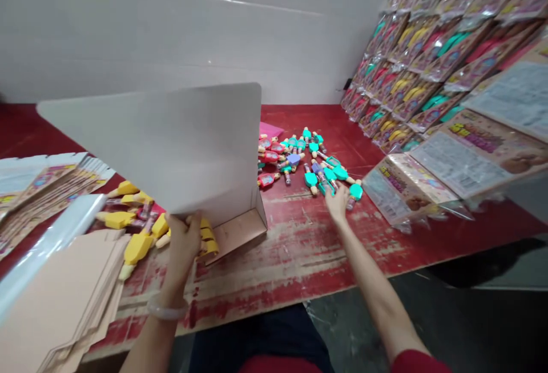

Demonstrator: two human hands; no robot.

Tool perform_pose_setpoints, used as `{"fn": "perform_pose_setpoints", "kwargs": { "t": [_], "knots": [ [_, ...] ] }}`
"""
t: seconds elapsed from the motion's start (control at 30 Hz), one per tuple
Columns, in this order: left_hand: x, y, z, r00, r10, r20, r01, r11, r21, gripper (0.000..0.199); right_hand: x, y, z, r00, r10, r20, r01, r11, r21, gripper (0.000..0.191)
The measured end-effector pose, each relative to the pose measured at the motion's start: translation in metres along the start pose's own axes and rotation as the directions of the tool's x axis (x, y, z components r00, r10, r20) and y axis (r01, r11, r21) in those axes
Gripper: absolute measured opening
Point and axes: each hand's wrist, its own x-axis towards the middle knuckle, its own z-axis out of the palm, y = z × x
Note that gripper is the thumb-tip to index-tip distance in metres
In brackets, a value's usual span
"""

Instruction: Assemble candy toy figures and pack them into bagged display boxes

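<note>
An open cardboard box [242, 229] with a tall white inner panel [205, 145] stands tilted at the middle of the table. My left hand [184, 242] is closed on its near left corner. A banded yellow piece [208, 240] sits in the box right beside those fingers. Out to the right, my right hand [337, 205] reaches down into a group of teal plastic pieces [340, 172] with clear tubes and pale ends. Its fingers are bent around one teal piece [327, 189], partly hidden by them. Red pieces [269, 156] lie farther left, partly behind the box panel.
Several yellow pieces [137, 247] lie left of the box. Flat brown cardboard sheets [64, 287], a clear plastic wrap [51, 247] and printed cartons [47, 190] are at the left. Wrapped packed boxes [428, 65] are stacked at the right. A white wall [171, 31] stands behind.
</note>
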Motion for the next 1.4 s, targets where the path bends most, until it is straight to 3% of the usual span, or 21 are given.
{"fn": "perform_pose_setpoints", "kwargs": {
  "t": [0.1,0.2,0.37,0.5,0.63,0.83,0.97,1.07,1.17,1.27,1.33,1.4],
  "knots": [
    [0.000,0.002,-0.001,0.999,-0.039,-0.029,0.040,0.999,0.006,0.032,0.073,0.027,-0.007,0.990,0.143,0.005,-0.140,0.977,-0.162,0.066],
    [0.001,0.003,-0.002,0.999,-0.012,-0.052,0.010,1.000,-0.023,0.033,0.115,0.045,-0.002,0.976,0.198,0.087,-0.168,0.948,-0.270,0.065],
    [0.002,-0.008,-0.003,0.999,-0.006,-0.051,0.003,0.998,-0.059,0.038,0.153,0.067,0.009,0.948,0.250,0.198,-0.164,0.915,-0.368,0.071],
    [0.001,-0.006,-0.005,0.996,-0.056,-0.062,0.057,0.998,0.023,0.041,0.155,0.080,0.019,0.930,0.280,0.237,-0.150,0.880,-0.451,0.076],
    [0.000,0.005,-0.006,0.996,-0.054,-0.067,0.052,0.998,-0.021,0.040,0.118,0.075,0.029,0.953,0.128,0.274,0.028,0.864,-0.502,0.061],
    [-0.001,0.008,-0.004,0.996,-0.058,-0.072,0.053,0.996,-0.065,0.036,0.004,0.044,0.057,0.968,-0.018,0.251,0.139,0.869,-0.476,0.052],
    [0.000,0.007,-0.003,0.998,-0.059,-0.023,0.056,0.992,-0.117,0.034,-0.059,0.019,0.067,0.975,-0.085,0.205,0.152,0.930,-0.336,0.051],
    [-0.001,0.007,-0.001,0.999,-0.009,-0.037,0.003,0.990,-0.138,0.030,-0.082,-0.005,0.043,0.969,-0.212,0.126,0.230,0.962,-0.147,0.045],
    [-0.004,0.007,0.000,1.000,-0.011,-0.030,0.007,0.991,-0.133,0.027,-0.097,-0.034,-0.010,0.917,-0.397,-0.031,0.398,0.914,0.076,0.040],
    [-0.007,0.008,0.001,1.000,0.007,0.006,-0.006,0.985,-0.175,0.025,-0.112,-0.068,-0.058,0.873,-0.454,-0.177,0.482,0.858,0.177,0.031],
    [-0.008,0.008,0.001,1.000,0.009,0.002,-0.008,0.980,-0.200,0.025,-0.125,-0.092,-0.065,0.837,-0.529,-0.140,0.548,0.809,0.212,0.027],
    [-0.008,0.009,0.002,1.000,0.001,-0.006,-0.002,0.977,-0.215,0.024,-0.140,-0.115,-0.048,0.747,-0.665,-0.030,0.648,0.716,0.262,0.026]
  ]
}}
